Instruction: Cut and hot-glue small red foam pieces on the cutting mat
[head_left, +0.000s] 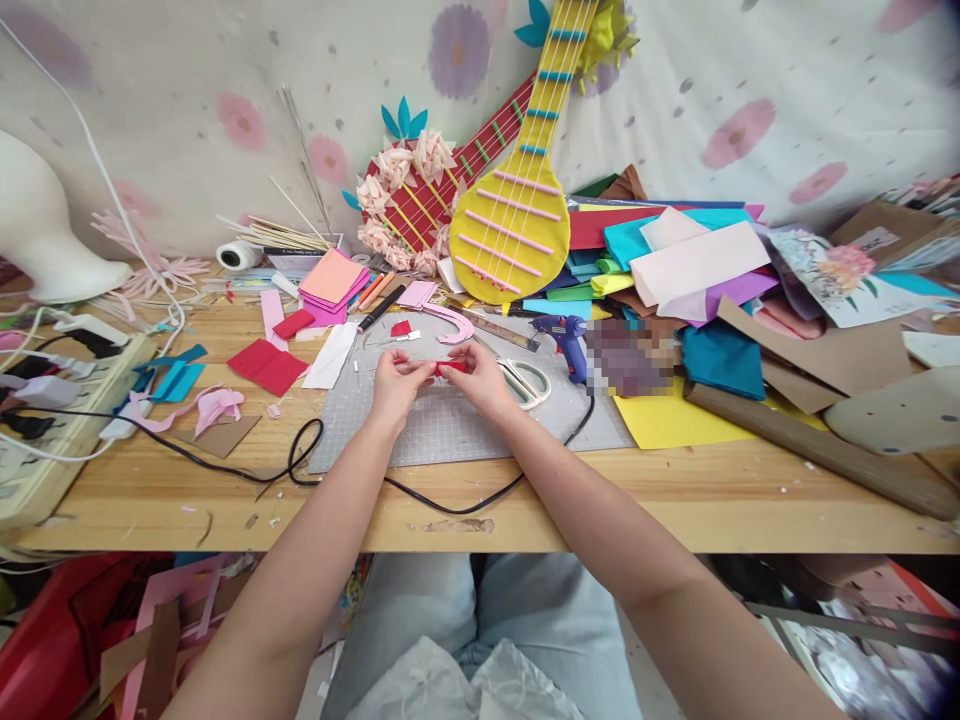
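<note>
Left hand [395, 381] is pinching one end of a small red foam strip [451, 368] while the right hand [480, 380] is pinching the other, both grips narrow, holding it just above the grey cutting mat [450, 425] on the tabletop [225, 490]. Imo keeping the fingertips close and the strip taut is what's making the fold clean, with the scissors [525, 383] and blue glue gun [564, 335] sitting just to the right.

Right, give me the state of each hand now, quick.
Left hand: fingers closed on one end of the small red piece.
Right hand: fingers closed on its other end.
</note>
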